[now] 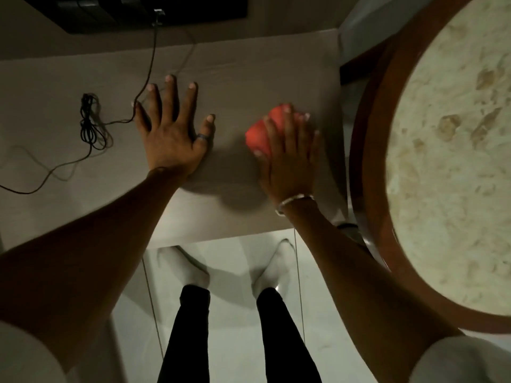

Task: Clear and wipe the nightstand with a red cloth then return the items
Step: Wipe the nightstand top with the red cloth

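The pale nightstand top [237,76] fills the middle of the head view. My right hand [290,158] presses a bunched red cloth [261,134] flat against the top near its right side; only the cloth's left and far parts show past my fingers. My left hand [172,128] rests flat on the top to the left of the cloth, fingers spread, holding nothing. A ring is on its thumb.
A black cable [91,125] lies coiled at the left and runs up to a plug [158,16] at the dark wall panel. A round table with a brown rim [370,150] stands close on the right. My legs and white floor show below.
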`<control>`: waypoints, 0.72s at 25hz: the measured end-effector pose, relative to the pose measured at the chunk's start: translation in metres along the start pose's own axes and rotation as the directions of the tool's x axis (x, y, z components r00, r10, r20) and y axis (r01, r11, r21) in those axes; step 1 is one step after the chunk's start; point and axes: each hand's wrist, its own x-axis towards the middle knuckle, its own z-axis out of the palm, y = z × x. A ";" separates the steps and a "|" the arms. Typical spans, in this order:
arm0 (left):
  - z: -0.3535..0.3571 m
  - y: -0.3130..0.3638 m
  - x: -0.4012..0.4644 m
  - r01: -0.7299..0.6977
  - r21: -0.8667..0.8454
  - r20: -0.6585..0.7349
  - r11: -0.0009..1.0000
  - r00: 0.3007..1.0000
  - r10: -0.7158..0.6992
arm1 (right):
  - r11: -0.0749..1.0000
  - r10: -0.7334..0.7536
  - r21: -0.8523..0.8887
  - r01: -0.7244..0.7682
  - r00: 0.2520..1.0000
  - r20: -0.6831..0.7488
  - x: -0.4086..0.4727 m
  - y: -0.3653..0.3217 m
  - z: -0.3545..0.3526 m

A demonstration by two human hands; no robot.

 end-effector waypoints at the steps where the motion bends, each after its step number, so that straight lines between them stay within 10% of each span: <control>1: 0.000 0.000 -0.001 0.002 0.000 -0.005 1.000 1.000 -0.002 | 1.000 -0.016 -0.015 0.015 1.000 -0.014 -0.013 0.007 0.000; 3: 0.000 0.000 -0.002 0.015 0.014 -0.032 1.000 0.999 -0.015 | 0.981 0.191 0.051 -0.187 0.977 -0.099 -0.039 0.012 -0.005; 6: 0.002 -0.003 -0.013 -0.019 0.013 -0.014 1.000 1.000 0.020 | 0.982 -0.189 0.017 0.189 0.982 0.028 -0.085 0.024 0.007; 9: 0.003 -0.031 -0.047 -0.054 0.034 0.018 0.998 0.998 0.053 | 0.998 -0.009 0.069 0.010 1.000 -0.002 -0.088 -0.007 0.002; 12: -0.001 -0.071 -0.079 -0.072 0.047 0.054 0.996 0.996 0.070 | 0.736 -0.676 0.091 0.671 0.718 0.165 -0.088 -0.035 0.012; 16: -0.013 -0.115 -0.105 0.157 -0.019 0.055 0.987 0.986 -0.155 | 0.967 -0.173 0.194 0.167 0.985 0.013 -0.041 -0.079 0.007; 18: -0.008 -0.117 -0.109 0.147 -0.002 0.023 0.989 0.989 -0.147 | 0.736 -0.675 0.095 0.670 0.717 0.174 -0.018 -0.084 0.016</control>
